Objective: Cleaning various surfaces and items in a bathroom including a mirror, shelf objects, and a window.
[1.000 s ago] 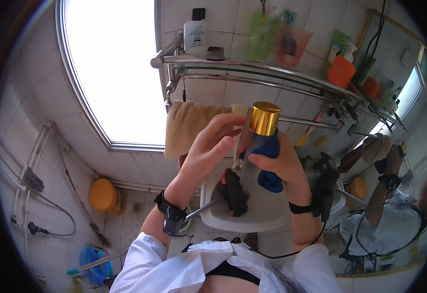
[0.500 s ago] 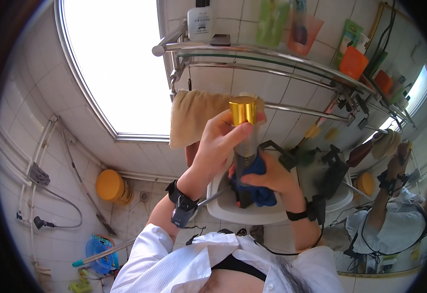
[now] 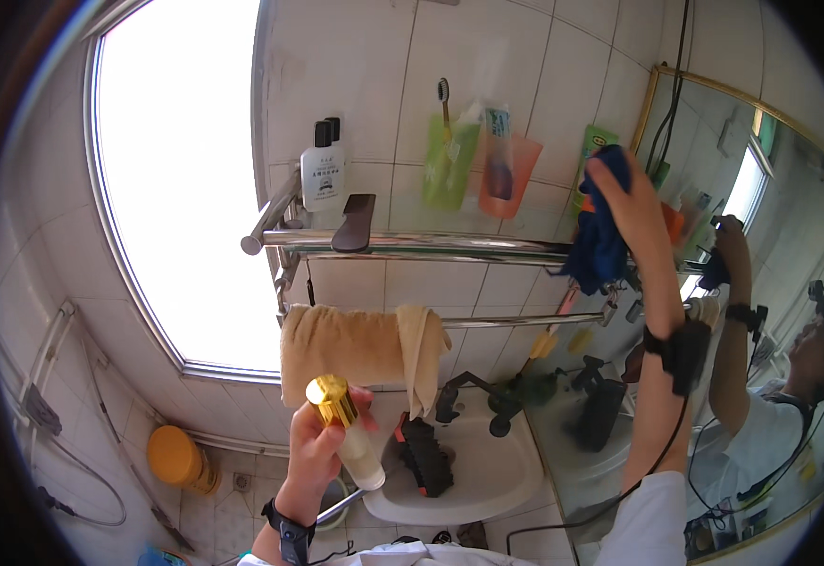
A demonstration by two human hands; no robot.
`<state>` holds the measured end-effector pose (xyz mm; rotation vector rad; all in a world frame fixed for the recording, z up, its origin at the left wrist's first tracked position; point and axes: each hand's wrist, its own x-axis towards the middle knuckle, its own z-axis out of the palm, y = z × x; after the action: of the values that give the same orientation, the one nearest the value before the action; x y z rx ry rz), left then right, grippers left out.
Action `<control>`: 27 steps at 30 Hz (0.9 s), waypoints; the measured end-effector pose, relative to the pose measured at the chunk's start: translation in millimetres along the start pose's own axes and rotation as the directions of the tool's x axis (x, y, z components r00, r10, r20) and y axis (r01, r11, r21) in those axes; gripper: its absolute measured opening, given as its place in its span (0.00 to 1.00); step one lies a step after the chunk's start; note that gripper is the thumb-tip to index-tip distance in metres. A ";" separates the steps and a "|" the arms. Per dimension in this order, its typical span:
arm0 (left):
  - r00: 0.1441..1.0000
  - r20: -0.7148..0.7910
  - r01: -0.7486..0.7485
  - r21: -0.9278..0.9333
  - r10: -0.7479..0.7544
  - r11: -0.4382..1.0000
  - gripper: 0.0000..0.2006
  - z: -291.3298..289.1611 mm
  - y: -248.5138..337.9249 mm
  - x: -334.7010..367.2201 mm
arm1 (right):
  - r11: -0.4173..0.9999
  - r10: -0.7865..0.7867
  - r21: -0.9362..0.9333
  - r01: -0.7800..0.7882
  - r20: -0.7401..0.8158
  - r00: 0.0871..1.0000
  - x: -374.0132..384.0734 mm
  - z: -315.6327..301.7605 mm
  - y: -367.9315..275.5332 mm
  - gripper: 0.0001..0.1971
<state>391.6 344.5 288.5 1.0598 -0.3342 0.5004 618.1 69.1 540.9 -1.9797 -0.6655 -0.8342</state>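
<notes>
At 7 o'clock, your left hand clasps the gold-capped bottle, near the sink's 9-o'clock edge; toward 2 o'clock, your right hand's grip bunches the blue cloth by the shelf rail, well apart.

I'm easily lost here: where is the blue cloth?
In the head view's upper right: the right hand holds the blue cloth by the shelf rail, right of the pink cup.

Yellow bucket on tiled floor — beige towel over metal rail.
</notes>
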 end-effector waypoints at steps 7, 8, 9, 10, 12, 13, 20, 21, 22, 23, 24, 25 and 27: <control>0.997 -0.061 0.038 0.020 -0.036 0.999 0.29 -19.1 -3.1 -14.3 | 0.930 0.148 -0.356 0.089 0.587 0.796 61.5 62.1 75.1 0.33; 0.997 -0.068 0.034 0.022 -0.032 0.999 0.29 -22.1 -1.1 -16.1 | 0.929 0.173 -0.358 0.097 0.649 0.741 62.6 71.0 70.0 0.32; 0.996 -0.079 0.031 0.030 -0.029 0.999 0.30 -25.2 0.4 -18.1 | 0.927 0.198 -0.361 0.104 0.705 0.681 63.5 78.6 65.2 0.32; 0.996 -0.090 0.030 0.038 -0.027 0.999 0.30 -27.5 1.2 -19.6 | 0.928 0.194 -0.357 0.109 0.709 0.678 63.7 84.5 60.7 0.32; 0.995 -0.100 0.027 0.038 -0.023 0.999 0.30 -30.4 2.4 -20.5 | 0.929 0.149 -0.332 0.162 0.737 0.660 63.7 93.3 54.0 0.32; 0.994 -0.105 0.027 0.038 -0.023 0.999 0.30 -31.0 2.8 -20.8 | 0.930 0.146 -0.329 0.164 0.740 0.657 65.1 97.1 54.6 0.32; 0.994 -0.108 0.032 0.006 -0.031 0.999 0.29 -36.9 -6.7 -19.6 | 0.828 0.184 -0.543 0.138 0.495 0.849 61.5 60.8 42.1 0.30; 0.993 -0.113 0.048 0.014 -0.046 0.999 0.29 -37.5 -6.5 -19.5 | 0.787 0.074 -0.570 0.237 0.469 0.880 58.1 53.0 51.1 0.28; 0.990 -0.126 0.062 0.030 -0.058 0.998 0.29 -37.6 -4.2 -20.2 | 0.789 0.072 -0.565 0.240 0.473 0.878 51.3 52.3 48.5 0.28; 0.989 -0.137 0.063 0.033 -0.058 0.997 0.29 -38.9 -4.2 -20.4 | 0.847 0.119 -0.469 0.250 0.627 0.770 43.2 52.3 44.6 0.26; 0.987 -0.145 0.068 0.032 -0.062 0.997 0.30 -40.2 -4.2 -20.1 | 0.898 0.146 -0.369 0.238 0.762 0.631 39.4 55.1 43.4 0.24; 0.988 -0.139 0.072 0.025 -0.068 0.997 0.30 -40.8 -4.2 -18.1 | 0.915 0.062 -0.298 0.271 0.769 0.637 38.4 58.0 43.9 0.22; 0.989 -0.119 0.086 0.022 -0.083 0.996 0.29 -38.5 -7.2 -18.2 | 0.907 0.062 -0.297 0.298 0.795 0.603 36.1 51.0 40.2 0.22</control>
<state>381.0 371.7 256.7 1.0608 -0.1775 0.4905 684.9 98.6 527.5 -2.7310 -1.2249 -0.0773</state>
